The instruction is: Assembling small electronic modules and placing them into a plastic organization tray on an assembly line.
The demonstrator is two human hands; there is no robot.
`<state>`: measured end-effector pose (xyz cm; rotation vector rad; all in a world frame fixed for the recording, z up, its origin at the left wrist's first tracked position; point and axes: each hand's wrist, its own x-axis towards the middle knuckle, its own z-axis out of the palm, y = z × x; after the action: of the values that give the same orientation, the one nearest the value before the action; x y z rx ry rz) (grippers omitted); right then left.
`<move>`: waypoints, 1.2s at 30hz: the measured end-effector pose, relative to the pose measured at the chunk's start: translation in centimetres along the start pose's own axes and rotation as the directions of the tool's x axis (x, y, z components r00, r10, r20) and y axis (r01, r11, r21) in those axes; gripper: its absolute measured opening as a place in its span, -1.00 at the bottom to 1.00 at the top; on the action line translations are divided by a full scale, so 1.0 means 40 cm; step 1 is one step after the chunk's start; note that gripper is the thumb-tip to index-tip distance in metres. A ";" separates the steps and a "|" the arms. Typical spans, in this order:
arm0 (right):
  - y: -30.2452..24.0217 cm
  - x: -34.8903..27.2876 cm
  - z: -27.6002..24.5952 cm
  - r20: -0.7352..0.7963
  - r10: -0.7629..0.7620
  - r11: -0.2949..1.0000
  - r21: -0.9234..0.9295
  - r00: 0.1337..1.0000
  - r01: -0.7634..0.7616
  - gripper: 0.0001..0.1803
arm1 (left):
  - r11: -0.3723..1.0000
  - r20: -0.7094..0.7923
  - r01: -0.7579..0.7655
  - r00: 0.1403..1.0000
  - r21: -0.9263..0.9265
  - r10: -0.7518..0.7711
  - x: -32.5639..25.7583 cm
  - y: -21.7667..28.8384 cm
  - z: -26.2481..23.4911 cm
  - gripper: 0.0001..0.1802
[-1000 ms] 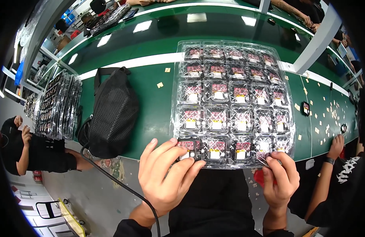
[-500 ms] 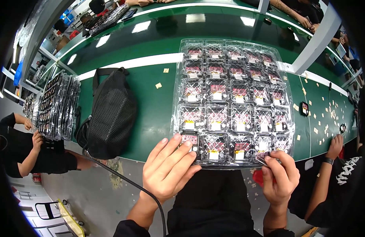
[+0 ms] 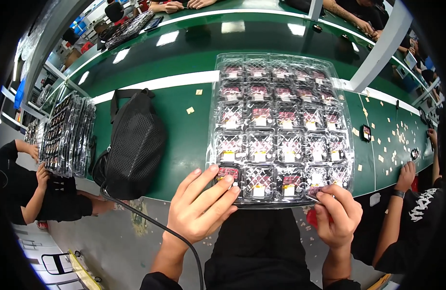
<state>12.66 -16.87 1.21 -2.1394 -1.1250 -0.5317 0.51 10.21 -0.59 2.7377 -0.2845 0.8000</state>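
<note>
A clear plastic tray with rows of pockets lies on the green table in front of me, each pocket holding a small dark part with a pale label. My left hand rests flat on the tray's near left corner, fingers spread over the corner part. At the near right edge, my right hand pinches thin metal tweezers, tips pointing into the nearest row.
A black mesh bag with a cable sits left of the tray. Stacked trays stand upright at the far left. Small tan scraps litter the table on the right. Other people's arms work at both sides.
My left hand has slid left along the tray's near edge and now covers the corner pocket. The right hand with the tweezers has barely moved.
</note>
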 end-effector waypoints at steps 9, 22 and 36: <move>0.122 -0.010 -0.060 -0.436 0.399 0.916 0.159 0.807 -0.368 -0.80 | 0.997 -0.049 0.074 0.996 -0.019 -0.075 -0.034 0.040 0.010 -0.69; 0.366 0.036 -0.043 -0.123 0.682 0.611 -0.445 0.721 -0.654 -0.66 | 0.904 -0.301 -0.232 0.946 -0.360 0.123 -0.029 0.248 0.081 -0.74; -0.050 0.005 -0.115 0.248 -0.366 0.815 0.550 0.897 0.180 -0.83 | -0.417 0.645 0.696 0.710 -0.584 0.283 -0.025 0.224 0.083 -0.11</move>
<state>10.87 -19.18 5.30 -1.6307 -1.5850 0.0468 -1.01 0.81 -1.98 0.8783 -0.1898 -0.5743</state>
